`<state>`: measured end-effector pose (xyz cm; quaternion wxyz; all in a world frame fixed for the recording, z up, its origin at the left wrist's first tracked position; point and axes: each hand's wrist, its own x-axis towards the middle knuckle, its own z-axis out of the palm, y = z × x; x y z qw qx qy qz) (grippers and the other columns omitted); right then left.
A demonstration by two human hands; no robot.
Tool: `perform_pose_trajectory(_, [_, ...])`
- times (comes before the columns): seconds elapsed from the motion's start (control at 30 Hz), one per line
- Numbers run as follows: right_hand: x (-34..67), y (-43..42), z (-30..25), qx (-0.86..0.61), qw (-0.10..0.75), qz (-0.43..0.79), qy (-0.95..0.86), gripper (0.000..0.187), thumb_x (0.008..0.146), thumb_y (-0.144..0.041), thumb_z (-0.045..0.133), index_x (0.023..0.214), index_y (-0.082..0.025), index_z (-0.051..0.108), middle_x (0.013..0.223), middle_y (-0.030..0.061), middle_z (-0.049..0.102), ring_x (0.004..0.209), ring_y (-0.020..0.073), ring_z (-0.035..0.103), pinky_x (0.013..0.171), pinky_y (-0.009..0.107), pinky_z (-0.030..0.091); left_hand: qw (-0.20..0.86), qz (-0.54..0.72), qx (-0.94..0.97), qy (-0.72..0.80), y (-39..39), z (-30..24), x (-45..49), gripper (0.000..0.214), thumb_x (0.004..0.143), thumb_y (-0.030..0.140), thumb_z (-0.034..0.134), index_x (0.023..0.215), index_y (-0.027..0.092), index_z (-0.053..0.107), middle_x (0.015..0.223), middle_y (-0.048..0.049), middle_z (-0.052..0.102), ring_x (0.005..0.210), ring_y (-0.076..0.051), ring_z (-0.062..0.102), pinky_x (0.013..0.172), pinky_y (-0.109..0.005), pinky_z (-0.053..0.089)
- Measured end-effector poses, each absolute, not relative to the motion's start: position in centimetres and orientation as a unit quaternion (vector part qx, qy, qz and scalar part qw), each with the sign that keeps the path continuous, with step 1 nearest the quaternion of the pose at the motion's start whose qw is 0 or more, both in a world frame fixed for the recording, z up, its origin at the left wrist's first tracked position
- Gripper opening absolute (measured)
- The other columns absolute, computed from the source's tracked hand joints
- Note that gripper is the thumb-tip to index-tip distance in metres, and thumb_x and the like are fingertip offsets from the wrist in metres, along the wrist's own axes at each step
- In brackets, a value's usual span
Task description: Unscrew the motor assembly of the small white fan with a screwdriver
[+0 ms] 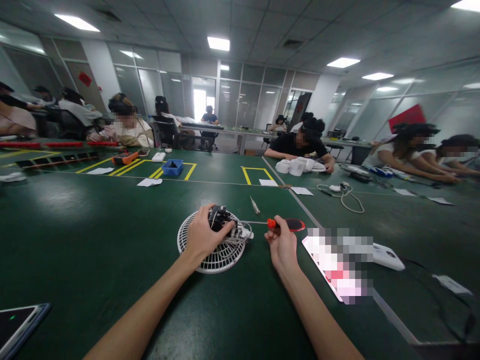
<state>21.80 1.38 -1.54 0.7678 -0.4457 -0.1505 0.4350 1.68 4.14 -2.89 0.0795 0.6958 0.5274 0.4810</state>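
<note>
A round white fan grille [217, 262] lies on the green table in front of me. On it sits a black motor unit [221, 217] with white wires [236, 237] bundled at its right side. My left hand [204, 232] is wrapped round the motor unit from the left, thumb toward me. My right hand [281, 242] grips a screwdriver [296, 224] with a red and black handle. Its long shaft points left, and the tip reaches the right side of the motor unit; the exact contact is too small to make out. Beyond them lies a small clear-handled screwdriver [255, 205].
At right lie a blurred-out bright panel [318, 255], a white device [388, 256] and dark cables. A tablet [22, 325] rests at the lower left. Farther back are a blue bin [173, 167], an orange tool [125, 158] and paper slips. Several people work around the tables.
</note>
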Motion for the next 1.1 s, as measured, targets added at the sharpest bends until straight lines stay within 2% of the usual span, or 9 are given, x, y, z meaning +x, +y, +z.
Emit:
perform_pose_trajectory(0.13, [21.82, 1.30, -1.69, -0.432, 0.760, 0.464, -0.146, 0.030, 0.066, -0.037, 0.081, 0.072, -0.020, 0.058, 0.054, -0.0069, 0.055, 0.048, 0.0087, 0.048, 0.047, 0.020, 0.043, 0.077, 0.481, 0.697, 0.526, 4.07, -2.82, 1.66, 0.060, 0.081, 0.057, 0.073, 0.124, 0.019, 0.056, 0.119, -0.0120, 0.067, 0.109, -0.029, 0.066, 0.097, -0.047, 0.053])
perform_pose_trajectory(0.27, [21.86, 0.97, -1.66, -0.416, 0.765, 0.472, -0.138, 0.019, 0.066, -0.030, 0.072, 0.080, -0.022, 0.061, 0.073, -0.0027, 0.069, 0.064, 0.0133, 0.064, 0.058, 0.024, 0.053, 0.075, 0.479, 0.696, 0.529, 4.01, -2.84, 1.70, 0.061, 0.082, 0.058, 0.072, 0.126, 0.019, 0.055, 0.121, -0.0123, 0.067, 0.110, -0.029, 0.065, 0.098, -0.047, 0.053])
perform_pose_trajectory(0.33, [21.83, 0.90, -1.60, -0.414, 0.766, 0.472, -0.137, 0.023, 0.064, -0.027, 0.070, 0.085, -0.021, 0.064, 0.078, -0.0010, 0.072, 0.067, 0.0137, 0.066, 0.060, 0.024, 0.053, 0.072, 0.479, 0.694, 0.532, 3.95, -2.86, 1.75, 0.062, 0.082, 0.059, 0.071, 0.126, 0.019, 0.054, 0.121, -0.0125, 0.066, 0.110, -0.029, 0.065, 0.097, -0.047, 0.053])
perform_pose_trajectory(0.43, [21.79, 1.02, -1.62, -0.432, 0.770, 0.445, -0.148, 0.034, 0.061, -0.028, 0.077, 0.091, -0.020, 0.064, 0.073, -0.0011, 0.071, 0.061, 0.0129, 0.063, 0.055, 0.023, 0.050, 0.067, 0.484, 0.691, 0.533, 3.85, -2.89, 1.82, 0.062, 0.083, 0.058, 0.071, 0.127, 0.019, 0.053, 0.121, -0.0125, 0.065, 0.110, -0.030, 0.065, 0.095, -0.047, 0.053])
perform_pose_trajectory(0.57, [21.75, 1.28, -1.90, -0.449, 0.782, 0.391, -0.184, 0.046, 0.056, -0.035, 0.090, 0.090, -0.021, 0.062, 0.059, -0.0085, 0.060, 0.045, 0.0077, 0.046, 0.046, 0.021, 0.043, 0.063, 0.483, 0.693, 0.531, 3.81, -2.93, 1.81, 0.061, 0.083, 0.057, 0.070, 0.128, 0.020, 0.052, 0.119, -0.0118, 0.065, 0.107, -0.029, 0.065, 0.093, -0.047, 0.054])
perform_pose_trajectory(0.67, [21.54, 1.23, -1.97, -0.446, 0.779, 0.395, -0.195, 0.048, 0.056, -0.041, 0.092, 0.087, -0.021, 0.061, 0.057, -0.0100, 0.056, 0.043, 0.0062, 0.040, 0.045, 0.021, 0.041, 0.063, 0.479, 0.695, 0.532, 3.82, -2.94, 1.75, 0.062, 0.083, 0.057, 0.070, 0.128, 0.018, 0.052, 0.119, -0.0126, 0.065, 0.107, -0.029, 0.065, 0.093, -0.047, 0.054])
perform_pose_trajectory(0.8, [21.26, 0.93, -1.73, -0.438, 0.768, 0.427, -0.189, 0.037, 0.058, -0.038, 0.088, 0.078, -0.020, 0.062, 0.062, -0.0071, 0.059, 0.051, 0.0085, 0.049, 0.048, 0.021, 0.044, 0.064, 0.477, 0.696, 0.532, 3.82, -2.97, 1.72, 0.061, 0.083, 0.056, 0.070, 0.128, 0.018, 0.052, 0.120, -0.0128, 0.065, 0.108, -0.030, 0.065, 0.094, -0.047, 0.054])
perform_pose_trajectory(0.93, [21.35, 0.78, -1.62, -0.421, 0.764, 0.456, -0.176, 0.030, 0.058, -0.028, 0.075, 0.086, -0.022, 0.065, 0.076, -0.0037, 0.068, 0.065, 0.0125, 0.062, 0.060, 0.025, 0.051, 0.058, 0.489, 0.694, 0.526, 3.83, -3.04, 1.74, 0.060, 0.083, 0.055, 0.071, 0.127, 0.020, 0.052, 0.118, -0.0115, 0.064, 0.108, -0.029, 0.065, 0.094, -0.047, 0.054])
perform_pose_trajectory(1.1, [21.39, 0.87, -1.77, -0.412, 0.772, 0.439, -0.203, 0.035, 0.054, -0.024, 0.074, 0.087, -0.021, 0.064, 0.071, -0.0042, 0.067, 0.057, 0.0108, 0.055, 0.055, 0.024, 0.047, 0.055, 0.483, 0.696, 0.529, 3.83, -3.08, 1.74, 0.060, 0.084, 0.057, 0.069, 0.127, 0.020, 0.052, 0.117, -0.0111, 0.064, 0.107, -0.029, 0.065, 0.091, -0.045, 0.054])
